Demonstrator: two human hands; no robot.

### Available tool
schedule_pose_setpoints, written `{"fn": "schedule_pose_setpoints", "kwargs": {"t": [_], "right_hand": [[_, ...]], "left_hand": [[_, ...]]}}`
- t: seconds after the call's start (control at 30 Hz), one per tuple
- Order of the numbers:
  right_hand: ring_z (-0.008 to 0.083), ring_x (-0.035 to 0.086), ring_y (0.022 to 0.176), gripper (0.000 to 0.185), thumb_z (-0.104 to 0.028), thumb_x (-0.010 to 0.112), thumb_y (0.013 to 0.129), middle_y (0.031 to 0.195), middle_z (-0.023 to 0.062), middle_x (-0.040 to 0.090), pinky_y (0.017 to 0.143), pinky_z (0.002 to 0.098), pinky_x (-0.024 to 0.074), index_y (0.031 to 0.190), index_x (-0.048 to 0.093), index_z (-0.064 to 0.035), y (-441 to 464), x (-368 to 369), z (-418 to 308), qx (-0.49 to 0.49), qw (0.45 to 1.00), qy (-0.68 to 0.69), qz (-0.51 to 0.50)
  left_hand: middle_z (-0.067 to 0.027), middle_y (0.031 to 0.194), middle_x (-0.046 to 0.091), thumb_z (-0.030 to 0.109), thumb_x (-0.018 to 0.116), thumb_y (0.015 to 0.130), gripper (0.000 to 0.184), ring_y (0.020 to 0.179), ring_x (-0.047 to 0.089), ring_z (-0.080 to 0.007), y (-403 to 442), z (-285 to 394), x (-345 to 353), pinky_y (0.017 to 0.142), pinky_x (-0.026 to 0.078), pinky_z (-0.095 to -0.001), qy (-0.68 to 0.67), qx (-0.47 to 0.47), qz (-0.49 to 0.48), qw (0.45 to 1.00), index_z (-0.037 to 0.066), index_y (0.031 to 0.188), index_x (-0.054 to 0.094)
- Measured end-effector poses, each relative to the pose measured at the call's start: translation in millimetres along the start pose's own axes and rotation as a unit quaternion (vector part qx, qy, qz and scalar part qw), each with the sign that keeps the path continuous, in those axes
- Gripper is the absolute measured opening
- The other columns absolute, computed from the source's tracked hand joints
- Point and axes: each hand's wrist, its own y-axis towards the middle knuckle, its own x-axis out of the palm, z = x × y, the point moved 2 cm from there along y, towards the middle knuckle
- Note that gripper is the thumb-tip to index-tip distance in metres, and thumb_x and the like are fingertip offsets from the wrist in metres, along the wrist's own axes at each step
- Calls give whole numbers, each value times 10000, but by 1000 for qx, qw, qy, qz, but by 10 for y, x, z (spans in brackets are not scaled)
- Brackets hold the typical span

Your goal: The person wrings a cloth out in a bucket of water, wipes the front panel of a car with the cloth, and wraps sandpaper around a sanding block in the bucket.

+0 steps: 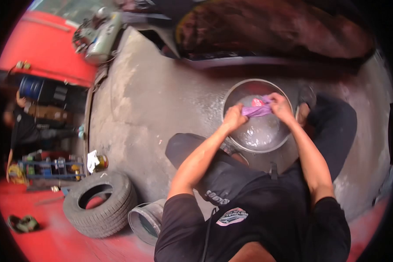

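Observation:
A round metal basin point(273, 146) with cloudy, sudsy water stands on the floor between the person's legs. Over it, a wet-looking purple cloth point(256, 111) is stretched between both hands. My left hand point(235, 117) has its fingers closed on the cloth's left end, near the basin's left rim. At the other end, my right hand point(280, 107) grips the cloth. A small red and white item point(257, 102) shows just behind the cloth; whether it is held or floating, I cannot tell.
A tire point(113, 218) and a bucket point(133, 218) are at the lower left. Beyond the basin is a dark vehicle panel point(214, 62). A compressor point(105, 41) stands upper left. Another person point(24, 126) is at the far left, near a blue rack point(52, 168).

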Motion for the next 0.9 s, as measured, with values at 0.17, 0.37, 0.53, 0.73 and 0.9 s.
{"fn": "schedule_pose_setpoints", "kwargs": {"t": [0.17, 0.37, 0.53, 0.73, 0.9], "right_hand": [[278, 686, 1097, 413, -334, 646, 980, 1180, 175, 717, 957, 376, 522, 1245, 700, -21, -174, 413, -152, -17, 999, 35, -22], [168, 665, 1005, 609, -521, 463, 1094, 1092, 89, 739, 931, 337, 514, 1175, 722, 24, -55, 889, 129, 137, 928, 326, -115], [166, 685, 904, 602, -548, 429, 1097, 1010, 83, 741, 853, 325, 524, 1046, 753, -43, -175, 914, 273, 141, 945, 258, -141], [260, 752, 906, 641, -639, 445, 1048, 1053, 123, 745, 787, 463, 646, 1290, 607, -69, -221, 826, 72, 282, 827, 464, -148], [290, 716, 1036, 550, -457, 662, 994, 1219, 125, 681, 807, 488, 644, 1401, 543, -107, -295, 600, -158, 267, 796, 512, -179]], "left_hand": [[-259, 1026, 738, 168, 769, 779, 508, 972, 724, -427, -140, 263, 32, 861, 568, -487, -15, -12, -55, 998, 67, 1263, 648], [-174, 1012, 754, 75, 747, 815, 470, 822, 756, -250, -49, 271, -25, 679, 632, -356, -268, -88, -68, 957, -27, 1268, 676], [-149, 1038, 713, 139, 785, 879, 385, 812, 734, -205, 42, 226, -278, 617, 629, -307, -361, -136, 30, 922, -23, 1199, 646], [-132, 1102, 701, 125, 789, 850, 474, 942, 709, -217, -1, 381, -289, 815, 591, -333, -320, -56, 39, 945, -17, 1257, 592], [-189, 1173, 679, 64, 681, 860, 431, 1076, 676, -240, -169, 528, -123, 949, 540, -373, -294, 46, -83, 951, -19, 1256, 531]]}}
